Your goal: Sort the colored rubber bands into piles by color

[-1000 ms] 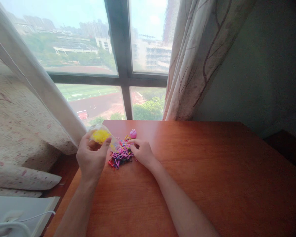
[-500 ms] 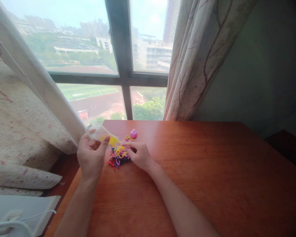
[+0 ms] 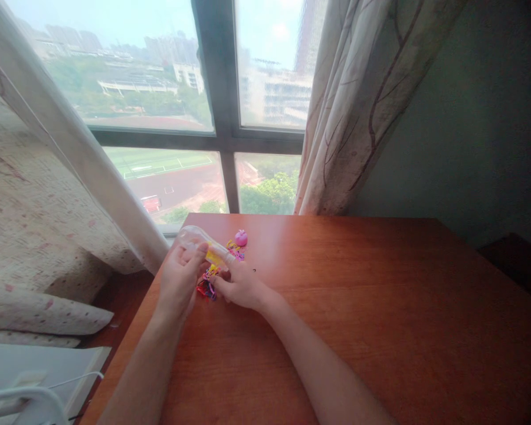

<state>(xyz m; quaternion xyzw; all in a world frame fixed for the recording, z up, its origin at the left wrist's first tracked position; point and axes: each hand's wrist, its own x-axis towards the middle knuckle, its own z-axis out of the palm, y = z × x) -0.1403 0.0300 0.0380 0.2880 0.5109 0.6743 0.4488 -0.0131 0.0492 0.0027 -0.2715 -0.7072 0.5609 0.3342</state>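
Observation:
My left hand (image 3: 180, 280) grips a small clear plastic bottle (image 3: 200, 241), tipped with its mouth down toward the right; yellow bits show near the mouth. Beneath it lies a heap of small coloured rubber bands (image 3: 209, 282) on the wooden table (image 3: 358, 307), partly hidden by both hands. My right hand (image 3: 239, 283) rests on the table at the pile's right side, fingers curled and pinched against the bands by the bottle's mouth. A small pink round cap (image 3: 241, 238) lies just beyond the pile.
A window with a dark frame (image 3: 223, 141) is behind the table, with patterned curtains on the left (image 3: 35, 195) and right (image 3: 358, 106). A white device with a cable (image 3: 35, 378) sits at lower left, off the table's edge. A dark wall is on the right.
The bottle has tipped from upright to mouth-down, and its yellow contents have slid toward the mouth. Both hands have come closer together over the pile.

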